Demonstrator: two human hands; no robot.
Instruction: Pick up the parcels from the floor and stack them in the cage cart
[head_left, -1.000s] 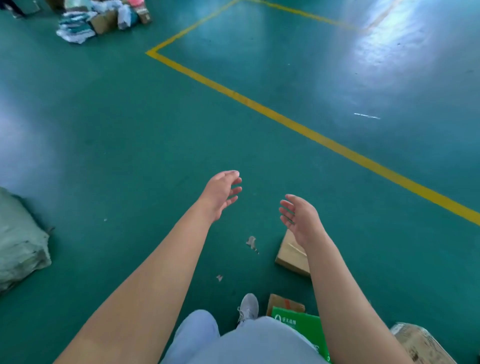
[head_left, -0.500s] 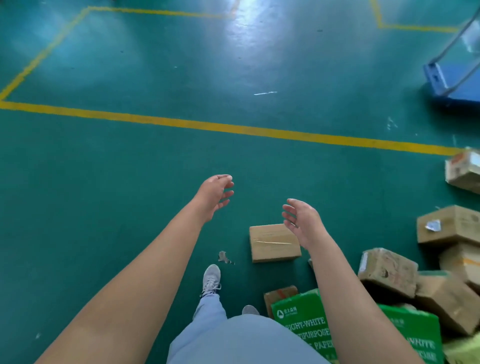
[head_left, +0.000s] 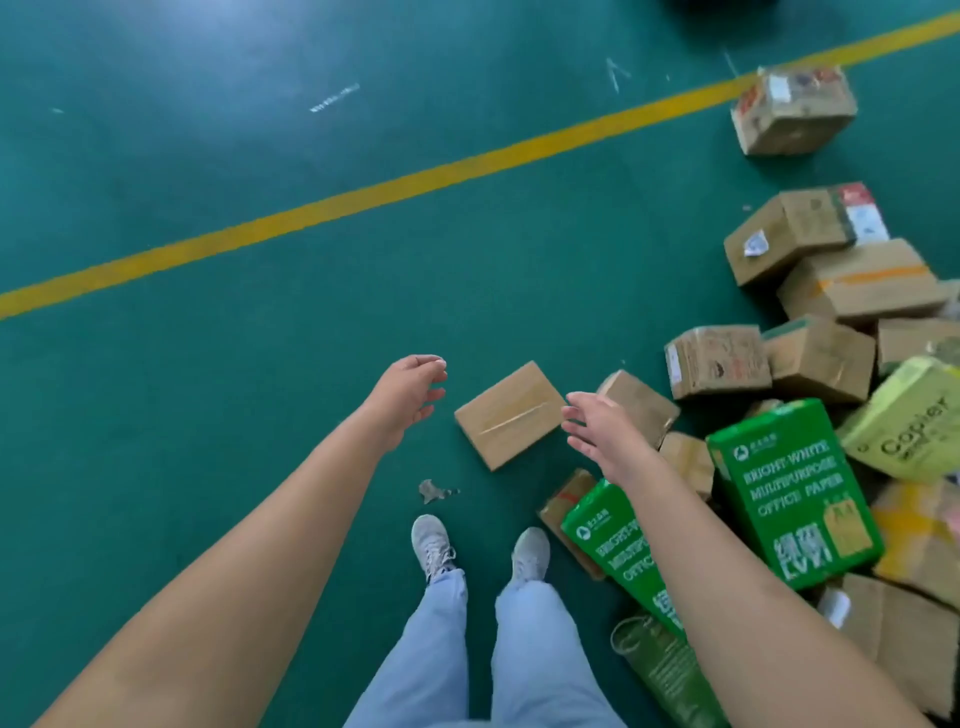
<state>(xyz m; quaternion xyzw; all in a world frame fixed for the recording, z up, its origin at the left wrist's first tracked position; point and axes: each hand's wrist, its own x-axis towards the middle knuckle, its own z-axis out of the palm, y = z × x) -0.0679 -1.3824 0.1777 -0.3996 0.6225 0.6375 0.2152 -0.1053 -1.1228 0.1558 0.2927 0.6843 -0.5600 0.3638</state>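
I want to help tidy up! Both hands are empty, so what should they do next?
Probably lower both hands onto the flat brown cardboard box lying alone on the green floor. The left hand and right hand already hover open on either side of it, holding nothing.

A flat, rectangular brown cardboard parcel (head_left: 510, 414) with a clear tape seam lies face-up on the floor, angled, between the two sets of fingertips and below them, touching neither. Beyond the right fingers sits a jumbled heap of brown cardboard boxes (head_left: 810, 332) and green paper-ream cartons (head_left: 795, 493), some tilted against each other.
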